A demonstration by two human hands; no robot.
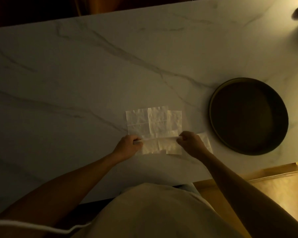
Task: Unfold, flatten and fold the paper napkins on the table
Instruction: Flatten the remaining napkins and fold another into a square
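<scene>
A: Napkin position?

B: Thin white creased paper napkin (154, 122) lies flat on the grey-veined white marble table (76, 74), near its front edge. The near edge is lifted into a fold.

A: Hands?

B: Left hand (130, 143) pinches that fold's left end, right hand (190, 143) its right end; both closed on paper.

A: Surroundings?

B: Round dark shallow tray (215, 103) just right, apart from the napkin.
</scene>
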